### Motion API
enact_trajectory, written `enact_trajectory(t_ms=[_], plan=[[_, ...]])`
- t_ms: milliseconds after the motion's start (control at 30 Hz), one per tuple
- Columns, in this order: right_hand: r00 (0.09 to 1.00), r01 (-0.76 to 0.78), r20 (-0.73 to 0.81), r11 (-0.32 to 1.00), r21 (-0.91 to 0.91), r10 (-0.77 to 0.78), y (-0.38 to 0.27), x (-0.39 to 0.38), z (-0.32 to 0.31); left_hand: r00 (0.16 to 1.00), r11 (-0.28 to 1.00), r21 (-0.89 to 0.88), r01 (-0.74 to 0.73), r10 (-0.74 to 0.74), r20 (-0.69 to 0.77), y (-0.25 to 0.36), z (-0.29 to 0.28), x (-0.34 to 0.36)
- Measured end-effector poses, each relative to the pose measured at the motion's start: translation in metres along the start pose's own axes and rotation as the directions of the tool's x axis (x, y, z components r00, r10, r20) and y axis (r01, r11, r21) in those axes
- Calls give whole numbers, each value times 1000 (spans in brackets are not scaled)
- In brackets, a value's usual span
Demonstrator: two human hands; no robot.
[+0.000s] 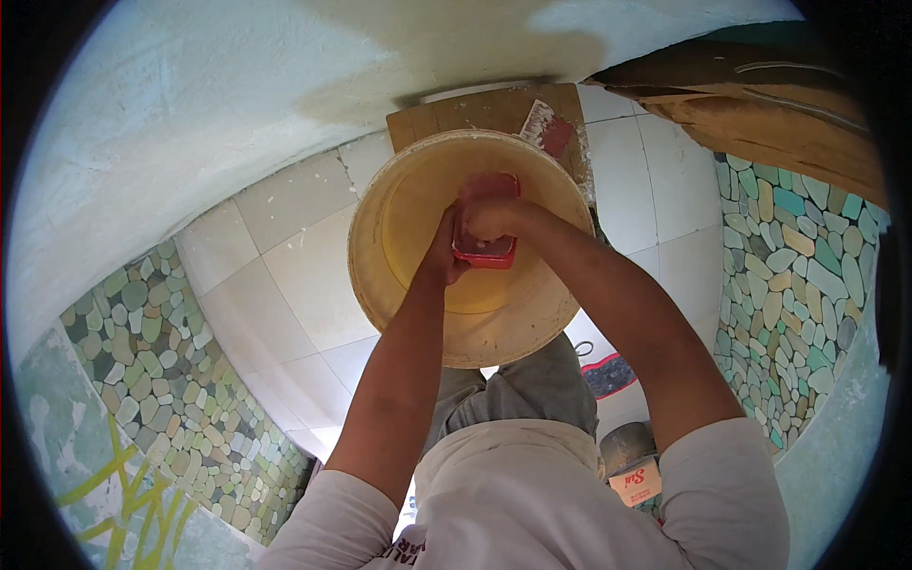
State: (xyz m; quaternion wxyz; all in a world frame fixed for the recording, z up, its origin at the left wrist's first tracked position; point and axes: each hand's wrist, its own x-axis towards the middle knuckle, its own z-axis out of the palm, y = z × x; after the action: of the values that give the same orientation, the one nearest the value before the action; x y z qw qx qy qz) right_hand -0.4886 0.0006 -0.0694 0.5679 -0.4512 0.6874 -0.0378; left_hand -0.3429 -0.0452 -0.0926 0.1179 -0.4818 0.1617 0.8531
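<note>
Red tray (486,261): within the plastic bucket's (371,275) rim; likely light, stiff, slippery when wet; best held by its long sides.
Left hand (444,253): gripping tray's nine-o'clock side.
Right hand (492,219): over tray; grip unclear.

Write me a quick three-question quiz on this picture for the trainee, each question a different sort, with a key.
1. True or false: the left hand is apart from the red container.
2. Multiple choice: what lies on the wooden board beyond the bucket?
a) a blue cup
b) a red-and-white flat piece
c) a green sponge
3. Short answer: which of the hands is over the red container's open top?

Key:
1. False; it holds the container at its left side.
2. b, the red-and-white flat piece.
3. The right hand.
</note>
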Motion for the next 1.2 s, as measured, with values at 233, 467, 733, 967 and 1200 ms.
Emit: enact_trajectory(t_ms=[233, 467, 733, 967, 1200], plan=[[926, 64, -365, 994, -87, -92, -10, -15, -1, 993, 988, -116, 105, -97, 74, 4, 7, -16], [975, 84, -202, 994, -70, -97, -24, -24, -8, 996, 993, -76, 89, -88, 19, 7, 1, -13], [974, 123, -178, 989, -83, -137, -12, -22, 3, 997, 997, -30, 73, -72, 27, 5, 5, -13], [999, 19, 43, 1000, -8, -19, -11, -13, 12, 984, 989, -97, 109, -94, 148, 12, 16, -12], [921, -385, 241, 809, 444, 307, 11, 11, 23, 993, 995, 39, -88, 85, 84, 5, 24, -6]])
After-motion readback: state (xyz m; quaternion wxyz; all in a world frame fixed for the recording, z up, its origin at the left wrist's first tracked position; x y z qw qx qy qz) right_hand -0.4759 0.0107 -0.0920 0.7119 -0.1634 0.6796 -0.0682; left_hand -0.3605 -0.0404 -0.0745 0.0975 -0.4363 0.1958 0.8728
